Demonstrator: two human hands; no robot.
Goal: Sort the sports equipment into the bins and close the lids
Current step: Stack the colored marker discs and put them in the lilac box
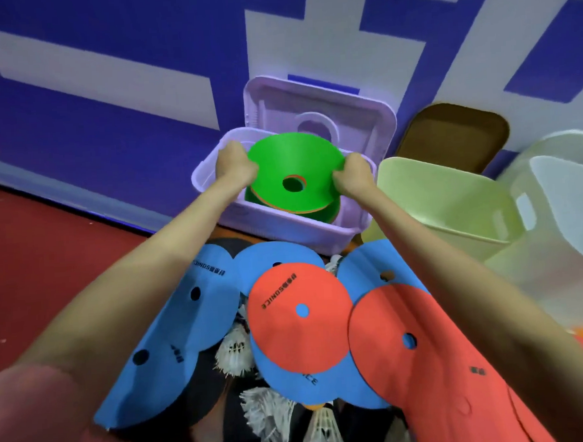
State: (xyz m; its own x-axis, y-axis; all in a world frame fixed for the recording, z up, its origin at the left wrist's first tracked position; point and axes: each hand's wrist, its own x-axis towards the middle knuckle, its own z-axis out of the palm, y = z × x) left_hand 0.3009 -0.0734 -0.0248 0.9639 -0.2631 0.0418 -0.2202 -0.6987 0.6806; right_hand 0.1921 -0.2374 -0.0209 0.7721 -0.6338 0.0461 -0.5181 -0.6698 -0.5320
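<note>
Shuttlecocks (234, 354) with white feathers lie at the bottom centre of the frame, partly covered by flat marker discs. Blue discs (174, 331) spread across the lower left and centre, and red discs (300, 316) overlap them toward the lower right, each with a small hole and printed lettering. Both forearms reach up from the lower corners over this pile. Farther on, at frame centre, the left hand (235, 168) and right hand (352, 177) each curl their fingers around opposite edges of a stack of green discs (296, 170), held tilted over the open lilac bin (283, 226), with more green showing inside it. Its lid (318, 114) stands raised behind, leaning toward the blue and white wall (108, 95). Right of the lilac bin sit a pale green bin (451, 205) and a whitish bin (562, 193), with a brown lid (454, 134) behind them. Red floor (48, 247) fills the left side.
</note>
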